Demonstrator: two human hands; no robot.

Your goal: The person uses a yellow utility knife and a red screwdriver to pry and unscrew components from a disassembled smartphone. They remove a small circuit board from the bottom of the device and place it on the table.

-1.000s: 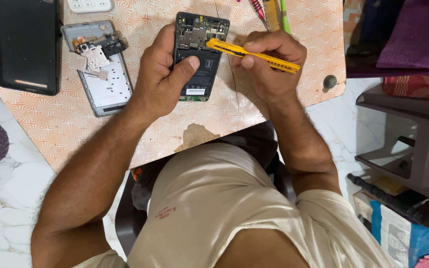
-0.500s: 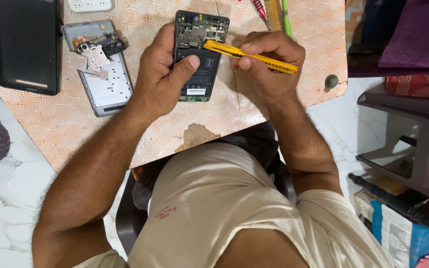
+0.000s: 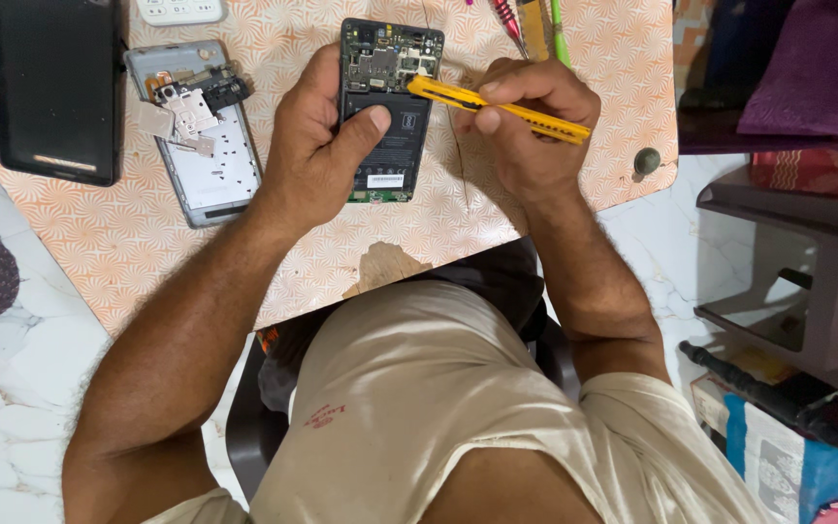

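Note:
An opened phone (image 3: 387, 107) with its black battery and circuit board exposed lies on the patterned orange table (image 3: 147, 262). My left hand (image 3: 317, 146) grips the phone's left side, thumb pressed on the battery. My right hand (image 3: 526, 126) holds a yellow utility knife (image 3: 501, 109), its tip resting on the phone near the top of the battery.
A grey phone back cover (image 3: 201, 146) with loose metal parts lies left of the phone. A black tablet (image 3: 50, 87) sits at the far left. Screwdrivers and pens (image 3: 526, 19) lie at the top. Dark shelving (image 3: 807, 252) stands to the right.
The yellow knife's tip has shifted slightly along the top of the battery. Both hands stay on the phone.

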